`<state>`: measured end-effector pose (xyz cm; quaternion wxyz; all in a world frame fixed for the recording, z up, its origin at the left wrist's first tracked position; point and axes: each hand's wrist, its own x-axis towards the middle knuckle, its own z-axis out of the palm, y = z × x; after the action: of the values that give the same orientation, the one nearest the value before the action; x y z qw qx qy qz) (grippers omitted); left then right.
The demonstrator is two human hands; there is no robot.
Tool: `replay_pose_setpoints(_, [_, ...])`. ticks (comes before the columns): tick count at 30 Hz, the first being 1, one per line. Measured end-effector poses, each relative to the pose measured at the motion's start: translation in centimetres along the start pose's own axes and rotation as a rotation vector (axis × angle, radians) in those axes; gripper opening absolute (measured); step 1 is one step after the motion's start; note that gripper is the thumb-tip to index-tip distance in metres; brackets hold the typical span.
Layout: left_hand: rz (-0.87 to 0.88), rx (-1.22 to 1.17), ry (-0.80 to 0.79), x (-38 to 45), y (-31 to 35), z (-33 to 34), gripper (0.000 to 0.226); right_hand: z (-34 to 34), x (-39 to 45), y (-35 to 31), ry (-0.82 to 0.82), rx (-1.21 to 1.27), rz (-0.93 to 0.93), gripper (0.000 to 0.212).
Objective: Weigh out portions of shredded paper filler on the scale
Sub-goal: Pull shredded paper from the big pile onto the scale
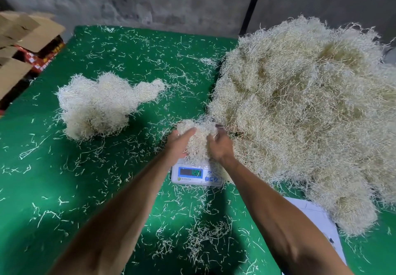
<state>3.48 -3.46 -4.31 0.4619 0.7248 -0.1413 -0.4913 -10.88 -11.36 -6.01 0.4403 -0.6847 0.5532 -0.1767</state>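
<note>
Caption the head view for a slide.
Both hands, left and right, hold a clump of shredded paper over the scale, beside the big pile.

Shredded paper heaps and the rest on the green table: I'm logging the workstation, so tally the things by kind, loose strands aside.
Shredded paper heaps: 3 (big heap, small heap, portion gripped by left hand and right hand)
Scale: 1
White sheet: 1
Total: 5
</note>
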Motion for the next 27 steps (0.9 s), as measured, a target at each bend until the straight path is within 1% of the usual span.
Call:
replay_pose_setpoints(2, [-0.086,0.056,-0.032,-0.6,0.1,1.3,0.134,0.6,-0.3,-0.7,-0.111,0.181,0.008,0.060])
replay_pose_setpoints(3, [-0.103,0.035,-0.048,-0.8,0.3,1.7,0.140,0.5,-0.4,-1.1,-0.137,0.260,0.009,0.063])
replay_pose_setpoints(4, [-0.097,-0.023,-0.069,-0.9,0.7,2.0,0.139,0.4,-0.5,-1.5,-0.163,0.322,0.006,0.060])
replay_pose_setpoints(5, [-0.079,-0.097,-0.088,-0.8,1.1,2.2,0.130,0.1,-0.5,-1.8,-0.188,0.360,-0.011,0.046])
replay_pose_setpoints(6, [-0.061,-0.170,-0.096,-0.7,1.4,2.2,0.113,-0.4,-0.4,-1.9,-0.199,0.370,-0.040,0.023])
replay_pose_setpoints(7, [-0.034,-0.210,-0.089,-0.6,1.7,2.1,0.091,-0.9,-0.4,-2.0,-0.200,0.389,-0.062,0.009])
replay_pose_setpoints(8, [-0.005,-0.202,-0.077,-0.8,2.0,2.0,0.072,-1.4,-0.3,-2.0,-0.200,0.392,-0.070,0.021])
replay_pose_setpoints(9, [0.002,-0.186,-0.079,-1.0,2.3,1.9,0.059,-2.1,-0.2,-2.1,-0.217,0.423,-0.038,0.031])
replay_pose_setpoints(10, [-0.005,-0.183,-0.103,-1.3,2.4,1.7,0.060,-2.8,-0.1,-2.3,-0.255,0.442,0.000,0.039])
replay_pose_setpoints(11, [-0.026,-0.171,-0.144,-1.7,2.5,1.6,0.066,-3.4,0.1,-2.2,-0.307,0.456,0.035,0.044])
replay_pose_setpoints(13, [-0.083,-0.117,-0.230,-2.1,2.9,1.5,0.078,-4.4,0.5,-1.6,-0.366,0.462,0.095,0.043])
replay_pose_setpoints(14, [-0.101,-0.103,-0.257,-2.4,3.0,1.6,0.083,-4.9,0.7,-1.2,-0.336,0.471,0.134,0.039])
replay_pose_setpoints(16, [-0.105,-0.063,-0.301,-3.3,3.1,2.0,0.090,-5.9,0.9,0.1,-0.186,0.515,0.227,0.027])
replay_pose_setpoints(17, [-0.082,-0.034,-0.300,-3.7,3.3,2.2,0.082,-6.6,0.9,0.9,-0.100,0.529,0.267,0.023])
replay_pose_setpoints(18, [-0.048,-0.023,-0.270,-3.9,3.5,2.2,0.069,-7.5,0.7,1.8,-0.015,0.549,0.310,0.023])
replay_pose_setpoints(20, [-0.056,-0.158,-0.168,-3.7,3.9,1.7,0.039,-9.6,0.6,3.8,0.143,0.660,0.414,0.022])
replay_pose_setpoints(21, [-0.044,-0.217,-0.161,-3.6,4.2,1.0,0.027,-10.6,0.4,4.9,0.207,0.755,0.465,0.021])
replay_pose_setpoints(22, [-0.013,-0.243,-0.192,-3.5,4.6,0.4,0.018,-11.6,0.2,6.0,0.250,0.831,0.497,0.018])
replay_pose_setpoints(23, [0.026,-0.247,-0.247,-3.6,4.8,-0.1,0.017,-12.5,-0.1,6.9,0.274,0.833,0.509,0.015])
replay_pose_setpoints(24, [0.041,-0.255,-0.278,-3.5,4.7,-0.4,0.022,-12.9,-0.3,7.8,0.283,0.750,0.510,0.012])
replay_pose_setpoints(25, [0.021,-0.254,-0.250,-3.6,4.6,-0.6,0.024,-13.1,-0.6,8.5,0.283,0.616,0.486,0.010])
replay_pose_setpoints(27, [-0.046,-0.253,-0.140,-3.4,4.0,-0.4,0.024,-13.0,-1.2,9.3,0.274,0.226,0.369,0.011])
